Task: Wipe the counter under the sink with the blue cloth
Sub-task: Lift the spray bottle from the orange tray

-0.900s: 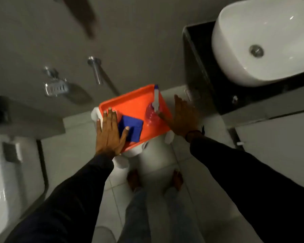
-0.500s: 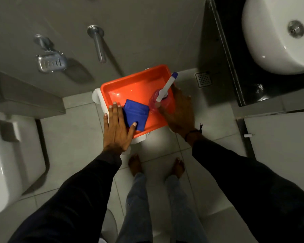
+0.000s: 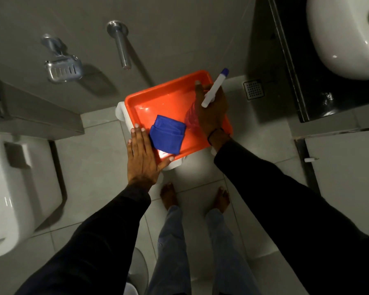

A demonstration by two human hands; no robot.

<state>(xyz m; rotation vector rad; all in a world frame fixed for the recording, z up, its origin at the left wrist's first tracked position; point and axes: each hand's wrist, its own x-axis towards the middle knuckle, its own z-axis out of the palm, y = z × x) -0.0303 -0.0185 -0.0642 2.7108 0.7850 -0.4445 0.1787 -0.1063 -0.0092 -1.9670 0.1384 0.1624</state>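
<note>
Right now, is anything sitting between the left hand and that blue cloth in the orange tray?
Nothing visible. The left hand lies flat on the near-left corner of the orange tray, its fingers right beside the folded blue cloth. The right hand, gripping a spray bottle, is off to the cloth's other side.

Cloth (image 3: 167,134) in tray (image 3: 158,96), bottle (image 3: 213,88) at its right, sink (image 3: 341,37) on counter (image 3: 285,60), perhaps higher, farther right.

Pretty dim bathroom — grey wall (image 3: 179,28) with a chrome soap dish (image 3: 63,68) and a metal spout (image 3: 120,45) sticking out, pale tiled floor (image 3: 98,162), square floor drain (image 3: 254,89), and a white toilet (image 3: 11,188) at the left edge.
</note>
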